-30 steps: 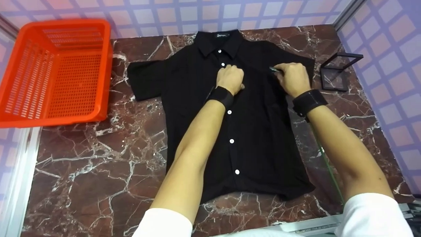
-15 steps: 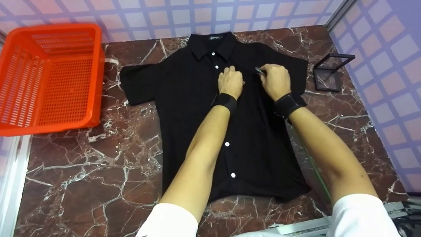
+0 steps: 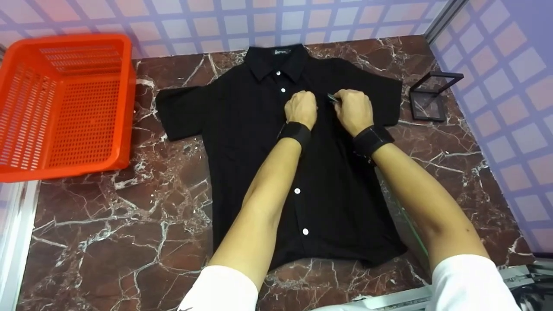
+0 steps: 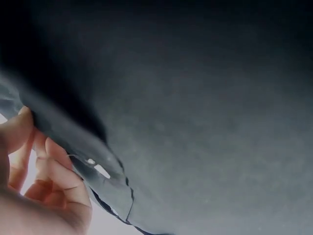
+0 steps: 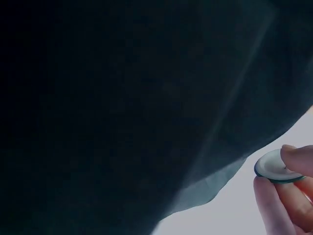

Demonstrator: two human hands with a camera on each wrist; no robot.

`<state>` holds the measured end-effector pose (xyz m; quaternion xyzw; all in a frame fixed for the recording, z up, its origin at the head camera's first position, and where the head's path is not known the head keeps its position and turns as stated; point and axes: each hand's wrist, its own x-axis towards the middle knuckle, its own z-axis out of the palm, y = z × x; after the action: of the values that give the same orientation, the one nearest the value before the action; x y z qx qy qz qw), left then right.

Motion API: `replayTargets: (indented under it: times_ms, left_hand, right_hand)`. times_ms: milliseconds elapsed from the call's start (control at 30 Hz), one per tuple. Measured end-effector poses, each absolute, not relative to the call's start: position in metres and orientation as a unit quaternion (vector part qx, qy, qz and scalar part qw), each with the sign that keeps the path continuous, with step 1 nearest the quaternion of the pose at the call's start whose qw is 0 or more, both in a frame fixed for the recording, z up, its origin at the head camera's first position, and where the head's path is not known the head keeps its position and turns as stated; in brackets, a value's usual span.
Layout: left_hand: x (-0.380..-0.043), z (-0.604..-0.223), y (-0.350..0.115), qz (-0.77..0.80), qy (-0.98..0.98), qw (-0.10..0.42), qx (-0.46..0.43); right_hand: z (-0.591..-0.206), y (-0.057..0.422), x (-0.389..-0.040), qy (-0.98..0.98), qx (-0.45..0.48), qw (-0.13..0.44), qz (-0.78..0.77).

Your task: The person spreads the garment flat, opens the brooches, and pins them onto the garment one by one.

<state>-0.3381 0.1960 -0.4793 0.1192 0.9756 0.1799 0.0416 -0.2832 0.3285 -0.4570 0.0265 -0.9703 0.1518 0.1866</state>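
Note:
A black short-sleeved button-up shirt (image 3: 246, 112) lies face up on the marble-patterned table, collar towards the back wall. My left hand (image 3: 302, 109) is at the front placket on the chest, below the second visible white button. In the left wrist view, its thumb and fingers (image 4: 61, 178) pinch the raised edge of the cloth, close to a white button (image 4: 101, 170) seen edge-on. Just right of it over the chest, my right hand (image 3: 354, 110) holds a small round badge (image 5: 272, 166) with a whitish dished face and teal rim, pinched between thumb and fingers.
An orange plastic basket (image 3: 123, 108) stands at the left of the table. To the right of the shirt sits a small black frame stand (image 3: 427, 117). Patterned walls rise at the back and right. A green cord (image 3: 414, 231) runs beneath the right forearm.
My right hand has moved left across the chest with the badge, closer to the left hand. The left hand stays at the placket, its fingers now more curled. The head view has shifted slightly.

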Motion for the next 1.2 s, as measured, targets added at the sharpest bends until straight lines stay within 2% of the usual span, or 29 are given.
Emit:
replayTargets:
  times_ms: [400, 833, 1200]
  left_hand:
    - [-0.334, -0.471, 0.188, 0.206, 0.968, 0.016, 0.14]
    - [-0.33, -0.464, 0.19, 0.183, 0.97, -0.004, 0.161]
    - [-0.329, -0.462, 0.186, 0.189, 0.968, -0.015, 0.164]
  right_hand:
    - [-0.462, 0.324, -0.286, -0.97, 0.03, 0.185, 0.153]
    - [-0.463, 0.323, -0.291, -0.967, 0.042, 0.208, 0.138]
    - [-0.462, 0.316, -0.293, -0.972, 0.034, 0.192, 0.131]
